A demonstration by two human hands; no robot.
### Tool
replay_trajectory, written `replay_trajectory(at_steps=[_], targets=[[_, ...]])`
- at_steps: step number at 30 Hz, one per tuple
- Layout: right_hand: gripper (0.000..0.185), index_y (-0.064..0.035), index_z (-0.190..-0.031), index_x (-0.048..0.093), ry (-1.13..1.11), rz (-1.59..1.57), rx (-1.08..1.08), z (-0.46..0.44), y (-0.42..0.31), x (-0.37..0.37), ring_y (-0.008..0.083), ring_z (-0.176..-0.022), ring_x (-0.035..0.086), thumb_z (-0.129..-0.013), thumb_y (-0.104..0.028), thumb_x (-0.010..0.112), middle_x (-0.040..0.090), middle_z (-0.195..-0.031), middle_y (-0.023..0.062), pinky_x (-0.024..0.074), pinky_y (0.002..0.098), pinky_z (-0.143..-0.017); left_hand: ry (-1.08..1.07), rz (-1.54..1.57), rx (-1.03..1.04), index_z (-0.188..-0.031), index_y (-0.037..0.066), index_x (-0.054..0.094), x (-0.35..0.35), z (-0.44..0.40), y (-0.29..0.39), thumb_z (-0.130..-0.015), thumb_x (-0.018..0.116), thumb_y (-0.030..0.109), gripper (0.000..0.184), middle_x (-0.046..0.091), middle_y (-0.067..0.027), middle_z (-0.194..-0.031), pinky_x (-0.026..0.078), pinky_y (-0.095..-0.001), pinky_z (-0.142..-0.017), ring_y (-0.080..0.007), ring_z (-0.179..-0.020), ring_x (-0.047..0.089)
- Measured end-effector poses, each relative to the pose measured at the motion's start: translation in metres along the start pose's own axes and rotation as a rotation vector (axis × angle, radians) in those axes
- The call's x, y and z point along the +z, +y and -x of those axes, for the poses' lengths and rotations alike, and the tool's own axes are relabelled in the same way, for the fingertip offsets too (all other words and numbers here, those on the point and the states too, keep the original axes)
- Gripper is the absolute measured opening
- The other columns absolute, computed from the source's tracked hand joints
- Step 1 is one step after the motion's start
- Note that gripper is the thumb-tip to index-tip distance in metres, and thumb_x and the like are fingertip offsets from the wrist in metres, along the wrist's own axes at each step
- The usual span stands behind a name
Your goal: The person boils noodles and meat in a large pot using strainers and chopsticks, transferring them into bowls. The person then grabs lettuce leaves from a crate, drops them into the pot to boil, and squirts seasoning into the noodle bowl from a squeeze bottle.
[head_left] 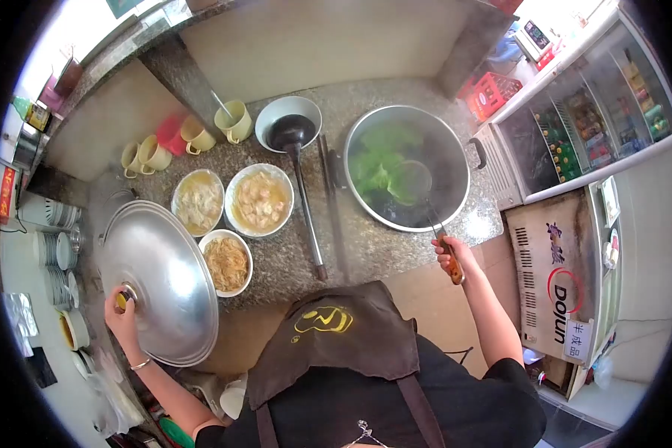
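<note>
My left hand (119, 317) grips the knob of a large round metal lid (172, 287), tilted up at the left edge of the counter. My right hand (455, 256) is closed around the wooden handle of a strainer (417, 183). The strainer's round head sits inside a big steaming pot (468, 175), among leafy greens (381, 168) in the water. Between lid and pot lies a long-handled ladle (306, 205), its dark scoop in a pale bowl (291, 104).
Two bowls of pale food in liquid, one bowl (231, 220) and another bowl (178, 213), stand above a smaller bowl of brownish shreds (226, 294). Several yellow mugs (235, 123) line the back. A glass-door fridge (597, 112) and red basket (493, 93) are at right; stacked plates (60, 254) left.
</note>
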State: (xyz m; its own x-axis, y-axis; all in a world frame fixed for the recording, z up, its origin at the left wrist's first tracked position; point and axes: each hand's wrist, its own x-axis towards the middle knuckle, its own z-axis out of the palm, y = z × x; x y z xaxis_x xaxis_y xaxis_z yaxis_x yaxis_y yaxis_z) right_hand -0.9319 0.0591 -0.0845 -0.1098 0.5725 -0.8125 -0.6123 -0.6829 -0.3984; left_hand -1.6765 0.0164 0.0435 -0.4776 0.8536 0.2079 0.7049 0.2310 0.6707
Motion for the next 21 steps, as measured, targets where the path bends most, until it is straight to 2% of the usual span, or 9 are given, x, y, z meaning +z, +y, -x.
replay_trajectory(at_steps=[1,3,5,9,11,13,15,16,21], targets=[[0.025,-0.0012,-0.101,0.051,-0.003,-0.003,-0.004,-0.001,0.004,0.010,0.0080,-0.048,0.041,-0.089,-0.023,0.048,0.047,-0.069,0.0007,0.0361,0.0209,-0.042,-0.001,0.042,-0.002,-0.099,0.003,0.062,0.001,-0.001,-0.005,-0.073,0.056,-0.002,0.027,0.054,-0.0028,-0.097,0.043,-0.0204,-0.062,-0.0077,-0.071,0.052],[0.024,-0.0024,-0.098,0.052,0.143,0.281,-0.145,-0.004,0.012,0.032,0.0087,-0.049,0.042,-0.089,-0.024,0.049,0.048,-0.068,0.0005,0.0370,0.0223,-0.044,-0.001,0.085,0.002,-0.099,0.003,0.062,0.000,-0.003,-0.003,-0.073,0.057,-0.003,0.027,0.054,-0.0021,-0.096,0.042,-0.0199,-0.061,-0.0066,-0.068,0.051],[0.022,-0.0035,-0.093,0.053,0.153,0.256,-0.156,-0.007,0.017,0.039,0.0088,-0.049,0.043,-0.088,-0.025,0.051,0.048,-0.066,0.0004,0.0369,0.0227,-0.044,0.005,-0.030,0.063,-0.099,0.003,0.062,0.002,-0.003,0.012,-0.072,0.058,-0.003,0.029,0.054,-0.0015,-0.096,0.042,-0.0206,-0.061,-0.0068,-0.070,0.051],[0.020,-0.0041,-0.089,0.051,0.076,0.176,-0.150,-0.007,0.017,0.026,0.0087,-0.047,0.042,-0.087,-0.024,0.053,0.046,-0.065,0.0006,0.0361,0.0226,-0.041,0.044,-0.034,0.137,-0.100,0.003,0.062,0.000,0.000,0.020,-0.072,0.059,-0.004,0.029,0.053,-0.0019,-0.097,0.043,-0.0210,-0.064,-0.0074,-0.074,0.052],[0.018,-0.0050,-0.086,0.053,0.294,0.341,-0.337,0.005,0.017,0.029,0.0071,-0.045,0.040,-0.087,-0.023,0.055,0.046,-0.065,-0.0003,0.0321,0.0216,-0.038,-0.027,-0.027,0.133,-0.101,0.001,0.062,-0.006,0.002,0.025,-0.072,0.059,-0.004,0.030,0.053,-0.0031,-0.099,0.045,-0.0222,-0.068,-0.0093,-0.079,0.054],[0.017,-0.0053,-0.083,0.051,0.345,0.376,-0.390,0.010,0.017,0.029,0.0077,-0.043,0.040,-0.085,-0.021,0.057,0.046,-0.064,0.0000,0.0322,0.0231,-0.037,-0.026,0.004,0.154,-0.101,0.001,0.061,-0.005,0.001,0.018,-0.072,0.059,-0.003,0.030,0.053,-0.0037,-0.099,0.045,-0.0228,-0.070,-0.0105,-0.081,0.055],[0.019,-0.0026,-0.088,0.050,0.418,0.617,-0.562,0.006,0.013,0.027,0.0095,-0.045,0.044,-0.085,-0.021,0.055,0.047,-0.065,0.0019,0.0358,0.0255,-0.039,-0.026,0.035,0.176,-0.101,0.001,0.061,-0.004,0.002,0.019,-0.072,0.058,-0.003,0.029,0.053,-0.0043,-0.099,0.045,-0.0234,-0.072,-0.0118,-0.083,0.056],[0.021,-0.0007,-0.085,0.050,0.424,0.634,-0.626,0.000,0.009,0.030,0.0103,-0.045,0.045,-0.086,-0.021,0.055,0.046,-0.064,0.0021,0.0363,0.0263,-0.039,-0.029,-0.002,0.158,-0.100,0.000,0.061,-0.003,0.003,0.022,-0.071,0.058,-0.003,0.029,0.054,-0.0048,-0.099,0.046,-0.0238,-0.073,-0.0125,-0.084,0.056],[0.022,-0.0027,-0.081,0.051,0.268,0.416,-0.586,-0.036,-0.016,0.059,0.0108,-0.043,0.044,-0.086,-0.024,0.054,0.046,-0.060,0.0014,0.0355,0.0262,-0.038,-0.046,-0.055,0.094,-0.100,0.001,0.062,0.004,0.000,0.040,-0.070,0.058,-0.002,0.030,0.055,-0.0060,-0.100,0.046,-0.0240,-0.073,-0.0133,-0.085,0.057]])
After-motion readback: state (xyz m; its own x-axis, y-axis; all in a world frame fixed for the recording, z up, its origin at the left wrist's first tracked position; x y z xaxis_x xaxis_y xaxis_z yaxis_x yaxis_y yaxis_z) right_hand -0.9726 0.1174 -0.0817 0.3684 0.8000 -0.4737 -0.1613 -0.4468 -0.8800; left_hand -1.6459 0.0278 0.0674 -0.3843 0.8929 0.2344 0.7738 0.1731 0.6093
